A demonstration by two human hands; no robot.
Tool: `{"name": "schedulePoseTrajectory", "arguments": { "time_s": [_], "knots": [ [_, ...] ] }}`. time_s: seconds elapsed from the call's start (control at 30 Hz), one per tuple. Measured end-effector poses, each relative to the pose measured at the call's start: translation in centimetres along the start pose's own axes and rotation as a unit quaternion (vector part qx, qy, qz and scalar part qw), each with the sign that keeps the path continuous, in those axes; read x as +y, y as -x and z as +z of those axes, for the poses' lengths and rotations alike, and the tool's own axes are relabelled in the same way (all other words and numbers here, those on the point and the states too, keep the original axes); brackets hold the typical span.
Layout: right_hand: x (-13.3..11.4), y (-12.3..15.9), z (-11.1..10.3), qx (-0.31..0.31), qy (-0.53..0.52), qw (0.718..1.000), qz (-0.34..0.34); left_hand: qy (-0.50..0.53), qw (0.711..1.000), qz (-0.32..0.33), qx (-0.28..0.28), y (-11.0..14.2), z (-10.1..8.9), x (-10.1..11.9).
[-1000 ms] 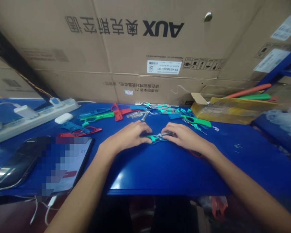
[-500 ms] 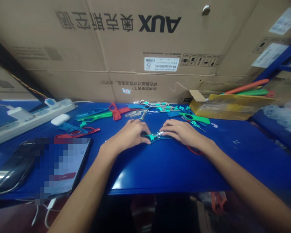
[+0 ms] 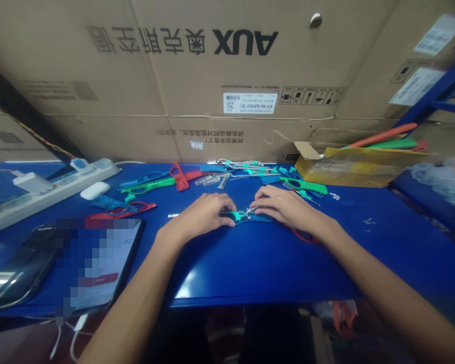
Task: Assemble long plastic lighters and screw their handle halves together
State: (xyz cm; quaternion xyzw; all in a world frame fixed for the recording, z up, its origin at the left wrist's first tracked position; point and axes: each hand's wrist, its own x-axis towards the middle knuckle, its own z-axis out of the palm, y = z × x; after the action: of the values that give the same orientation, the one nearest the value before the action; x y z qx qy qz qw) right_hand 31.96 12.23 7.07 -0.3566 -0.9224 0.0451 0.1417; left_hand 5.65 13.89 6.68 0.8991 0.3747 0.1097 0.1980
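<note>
Left hand [image 3: 202, 216] and right hand [image 3: 284, 206] pinching teal plastic piece [image 3: 239, 216], blue table [image 3: 258, 263], cardboard boxes [image 3: 212, 76] behind

The big cardboard box [image 3: 220, 76] behind my bench carries "AUX" in bold black letters, printed upside down, with a row of Chinese characters beside it — also inverted. Its white barcode label [image 3: 250, 102] shows "25" — the finer print is too small for me to read. A row of handling symbols [image 3: 311, 95] sits beside that label.
</note>
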Motion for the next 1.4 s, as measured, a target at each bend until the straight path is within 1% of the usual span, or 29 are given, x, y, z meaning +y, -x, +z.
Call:
{"name": "schedulePoseTrajectory", "arguments": {
  "time_s": [0.23,0.4,0.57,0.8,1.13,1.3,1.4],
  "knots": [
    [-0.3,0.0,-0.1,0.013,0.006,1.0,-0.009,0.008,1.0,-0.008,-0.004,0.1,0.2,-0.1],
    [-0.8,-0.1,-0.2,0.008,0.026,1.0,-0.011,0.008,1.0,-0.012,-0.004,0.1,0.3,-0.2],
    [-0.6,0.0,-0.1,-0.003,-0.008,1.0,0.002,0.014,1.0,-0.013,-0.004,0.1,0.3,-0.3],
    [-0.3,0.0,0.0,0.0,-0.013,0.999,0.04,0.023,1.0,-0.019,-0.01,0.1,0.3,-0.2],
    [0.2,0.0,0.0,0.016,-0.047,0.998,0.025,0.032,0.999,-0.009,-0.013,0.0,0.3,-0.5],
    [0.0,-0.1,0.0,0.049,-0.079,0.996,0.011,0.056,0.998,-0.012,0.007,0.2,0.6,-0.6],
    [-0.5,-0.3,-0.1,0.071,-0.089,0.993,-0.002,0.054,0.998,0.02,0.04,0.1,0.4,0.0]
  ]
}}
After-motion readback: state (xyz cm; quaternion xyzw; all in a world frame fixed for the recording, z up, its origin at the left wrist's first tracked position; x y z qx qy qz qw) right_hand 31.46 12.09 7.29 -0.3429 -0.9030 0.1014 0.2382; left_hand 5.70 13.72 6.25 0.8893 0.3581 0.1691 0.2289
